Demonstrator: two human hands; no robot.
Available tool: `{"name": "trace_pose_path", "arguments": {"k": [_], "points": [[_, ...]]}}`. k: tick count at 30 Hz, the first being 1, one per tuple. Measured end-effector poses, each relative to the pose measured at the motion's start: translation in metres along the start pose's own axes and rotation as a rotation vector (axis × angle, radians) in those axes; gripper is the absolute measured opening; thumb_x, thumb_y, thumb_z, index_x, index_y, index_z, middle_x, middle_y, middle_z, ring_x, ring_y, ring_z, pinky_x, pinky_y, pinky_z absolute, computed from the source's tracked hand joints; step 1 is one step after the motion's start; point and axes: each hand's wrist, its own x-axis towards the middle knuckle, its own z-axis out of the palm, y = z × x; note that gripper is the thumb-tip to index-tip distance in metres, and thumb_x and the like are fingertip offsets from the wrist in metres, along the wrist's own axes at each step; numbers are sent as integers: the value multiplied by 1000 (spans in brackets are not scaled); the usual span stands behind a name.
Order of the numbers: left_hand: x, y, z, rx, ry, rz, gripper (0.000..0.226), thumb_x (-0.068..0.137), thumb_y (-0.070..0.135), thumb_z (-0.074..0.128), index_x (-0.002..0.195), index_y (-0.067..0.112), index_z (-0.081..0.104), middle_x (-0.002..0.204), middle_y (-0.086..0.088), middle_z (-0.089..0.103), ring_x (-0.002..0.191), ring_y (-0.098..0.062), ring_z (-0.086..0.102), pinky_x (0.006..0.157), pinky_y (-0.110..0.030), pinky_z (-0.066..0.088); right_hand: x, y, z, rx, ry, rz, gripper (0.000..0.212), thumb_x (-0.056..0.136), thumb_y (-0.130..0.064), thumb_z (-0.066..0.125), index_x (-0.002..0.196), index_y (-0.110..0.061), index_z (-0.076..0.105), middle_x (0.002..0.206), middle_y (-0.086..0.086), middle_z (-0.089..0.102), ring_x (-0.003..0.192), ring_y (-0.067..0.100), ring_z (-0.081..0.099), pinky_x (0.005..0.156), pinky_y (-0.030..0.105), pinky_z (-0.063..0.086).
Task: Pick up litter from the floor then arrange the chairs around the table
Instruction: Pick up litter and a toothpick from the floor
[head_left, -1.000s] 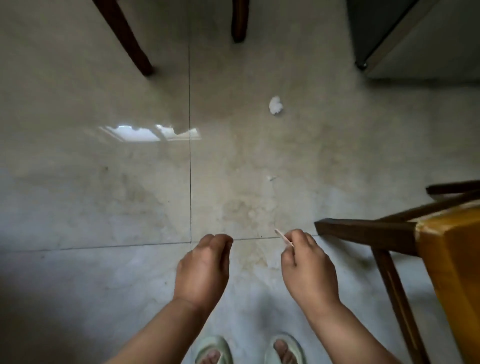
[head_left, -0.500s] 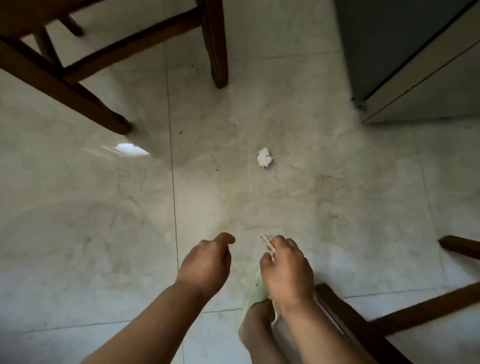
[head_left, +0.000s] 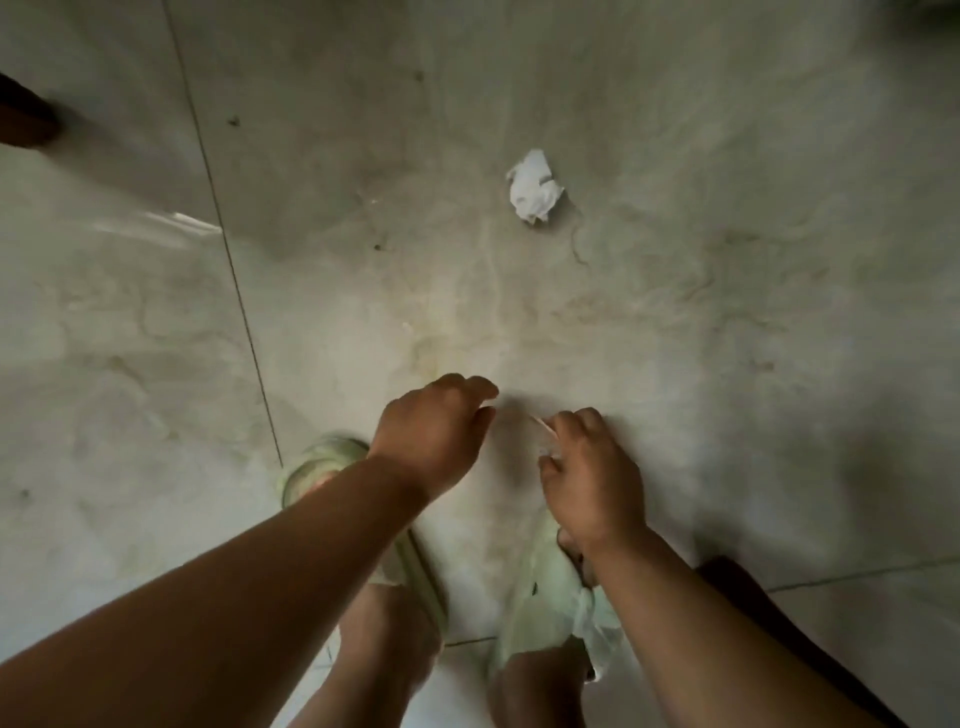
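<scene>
Both arms reach down over glossy marble-look tiles (head_left: 727, 312), left hand (head_left: 431, 436) loosely curled and holding nothing, right hand (head_left: 592, 478) pinching a thin stick (head_left: 543, 427), near a crumpled white tissue (head_left: 535, 192).

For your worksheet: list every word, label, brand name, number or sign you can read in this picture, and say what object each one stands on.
None: no readable text shows anywhere in this view.
The crumpled white paper on the tiled floor shows no print.
The pale green slippers show no legible brand or mark.
The thin stick pinched in the right hand is too small and blurred to show any marking.
</scene>
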Motion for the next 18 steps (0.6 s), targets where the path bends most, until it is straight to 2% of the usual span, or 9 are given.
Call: {"name": "trace_pose_path", "arguments": {"k": [2,5,10,13,15,18], "points": [[9,-9,9,23,38,28,33,96,33,42,127,28,51,119,-1,58,100,-25,61,81,-33,48,5,4,19,3,-1,-33,27,79,-10,62,105,-10,55,113,12,52,98,32,56,70,37,49],[14,-17,13,24,115,66,31,95,30,45,123,25,55,112,-1,60,91,-26,63,74,-33,48,6,8,39,30,33,-47,24,68,2,68,88,-6,57,94,17,58,79,37,60,58,36,49],[24,-16,-1,6,208,96,29,90,31,55,117,22,59,105,-2,60,80,-26,67,62,-31,48,5,5,34,125,72,23,13,72,-1,66,80,-5,57,82,18,62,71,39,61,56,36,47],[46,-2,-23,26,297,106,37,87,35,59,120,20,55,112,-6,55,79,-26,66,58,-29,43,16,-3,12,168,152,12,17,67,-1,68,73,-8,55,76,13,60,63,36,60,51,30,37],[67,9,-38,53,363,111,48,85,37,62,127,17,50,117,-11,51,82,-29,62,62,-30,40,29,-8,-8,183,233,4,20,62,-2,71,71,-10,55,76,10,59,60,32,60,51,25,32],[104,28,-55,107,452,118,65,82,38,65,137,14,39,124,-16,47,101,-33,54,81,-38,41,52,-12,-37,215,324,17,17,65,-3,70,72,-9,56,81,11,59,61,31,59,53,25,33]]}}
